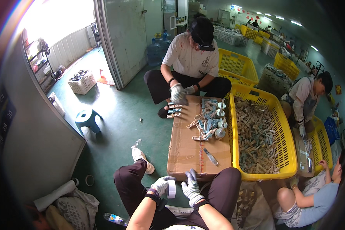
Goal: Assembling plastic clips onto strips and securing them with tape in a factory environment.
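Observation:
My left hand [160, 185], in a striped work glove, is closed round a roll of white tape [171, 189] just before the near edge of a cardboard box [184, 153]. My right hand [192, 189], also gloved, has its fingers stretched out by the box edge and holds nothing. A flat tool like a utility knife [211, 156] lies on the box. Beyond it is a heap of blue and beige clips [209, 124] beside white round pieces with upright stems [220, 133]. A few clips [174, 110] lie in a row at the box's left edge.
Opposite, a co-worker [195, 57] bends over the box with gloved hands. A yellow crate [291, 153] full of clips stands against its right side; two more people sit beyond. A blue stool [89, 119] stands to the left. A sack [78, 209] and a bottle [115, 219] lie at lower left.

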Available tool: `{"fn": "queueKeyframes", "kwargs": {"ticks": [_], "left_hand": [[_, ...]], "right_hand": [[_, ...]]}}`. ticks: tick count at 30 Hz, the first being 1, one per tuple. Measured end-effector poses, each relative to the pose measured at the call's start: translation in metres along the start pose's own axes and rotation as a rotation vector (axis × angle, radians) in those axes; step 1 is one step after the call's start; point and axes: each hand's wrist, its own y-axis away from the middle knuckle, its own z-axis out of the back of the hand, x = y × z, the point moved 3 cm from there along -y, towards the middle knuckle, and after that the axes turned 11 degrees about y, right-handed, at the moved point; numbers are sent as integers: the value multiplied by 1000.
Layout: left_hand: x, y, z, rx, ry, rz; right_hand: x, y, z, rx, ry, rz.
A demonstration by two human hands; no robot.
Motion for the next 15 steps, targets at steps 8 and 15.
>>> {"fn": "queueKeyframes", "kwargs": {"ticks": [8, 15], "left_hand": [[2, -1, 3, -8, 17, 7], [1, -1, -1, 7, 72, 32]], "right_hand": [[4, -1, 1, 3, 7, 7], [-1, 0, 0, -5, -6, -4]]}}
